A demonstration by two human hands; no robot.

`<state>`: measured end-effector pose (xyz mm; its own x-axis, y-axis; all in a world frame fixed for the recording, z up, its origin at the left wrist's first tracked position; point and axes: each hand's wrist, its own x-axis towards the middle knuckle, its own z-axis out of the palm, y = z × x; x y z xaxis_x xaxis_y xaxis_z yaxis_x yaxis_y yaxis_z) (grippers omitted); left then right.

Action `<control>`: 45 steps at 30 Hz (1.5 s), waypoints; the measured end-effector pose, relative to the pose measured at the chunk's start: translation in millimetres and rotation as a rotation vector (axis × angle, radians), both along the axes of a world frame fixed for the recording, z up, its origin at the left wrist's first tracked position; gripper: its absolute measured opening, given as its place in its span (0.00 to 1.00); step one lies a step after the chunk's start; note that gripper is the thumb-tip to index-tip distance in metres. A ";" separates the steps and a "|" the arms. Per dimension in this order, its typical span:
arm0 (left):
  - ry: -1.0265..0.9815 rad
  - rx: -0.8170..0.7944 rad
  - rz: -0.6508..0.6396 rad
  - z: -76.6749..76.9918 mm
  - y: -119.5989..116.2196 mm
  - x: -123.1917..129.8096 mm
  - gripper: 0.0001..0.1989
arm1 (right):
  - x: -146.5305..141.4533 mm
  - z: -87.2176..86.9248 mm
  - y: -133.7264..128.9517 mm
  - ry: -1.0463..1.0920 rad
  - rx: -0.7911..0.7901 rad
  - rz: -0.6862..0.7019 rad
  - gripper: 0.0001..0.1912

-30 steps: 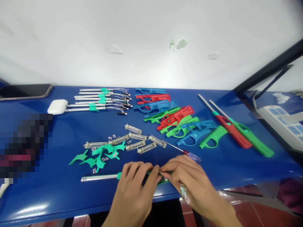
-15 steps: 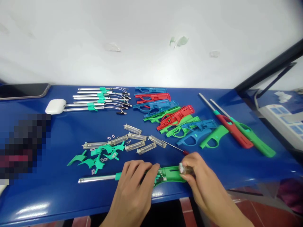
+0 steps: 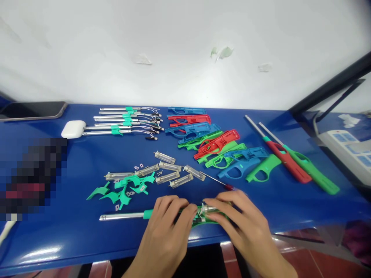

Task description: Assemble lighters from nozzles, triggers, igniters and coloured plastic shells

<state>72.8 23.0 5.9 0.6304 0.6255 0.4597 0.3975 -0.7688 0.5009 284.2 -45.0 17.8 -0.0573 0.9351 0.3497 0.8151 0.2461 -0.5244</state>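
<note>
Near the front edge of the table, my left hand [image 3: 166, 227] is closed over a green gas-lighter half-shell [image 3: 203, 223], pressing it down. A silver barrel [image 3: 121, 217] with a teal collar sticks out of the shell to the left, and thin wires show between my hands. My right hand [image 3: 247, 226] pinches a clear fuel tank [image 3: 210, 209] at the shell's handle section, its valve end facing left. My fingers cover much of the tank and shell, so how deep it sits cannot be seen. Behind my right hand lies a thin screwdriver with a red handle [image 3: 230, 187].
Loose fuel tanks [image 3: 168, 177] and teal triggers [image 3: 124, 197] lie just beyond my hands. Barrels with wires [image 3: 116, 119] line the back left beside a white case [image 3: 74, 129]. Coloured half-shells [image 3: 220, 144] fill the middle, and two assembled lighters [image 3: 290, 164] rest at right.
My right hand has brought the fuel tank down and left, from upright above the shell to lying along its handle section. My left hand keeps its hold. The view has shifted slightly.
</note>
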 end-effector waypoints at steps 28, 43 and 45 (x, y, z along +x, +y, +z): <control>-0.023 -0.040 -0.011 -8.9 -3.1 -1.0 0.13 | -3.2 -1.8 0.4 -0.001 0.091 0.031 0.12; -0.019 -0.037 -0.005 -7.4 -2.8 0.0 0.13 | -1.9 -0.5 -1.0 -0.004 0.081 0.044 0.13; -0.017 -0.032 -0.007 -7.5 -2.7 0.3 0.13 | -1.6 -0.4 -0.7 -0.006 0.077 0.050 0.13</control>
<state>73.2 20.4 -1.6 0.6271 0.6354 0.4505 0.3832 -0.7552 0.5319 282.6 -45.7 17.5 -0.1054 0.9015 0.4196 0.8038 0.3257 -0.4979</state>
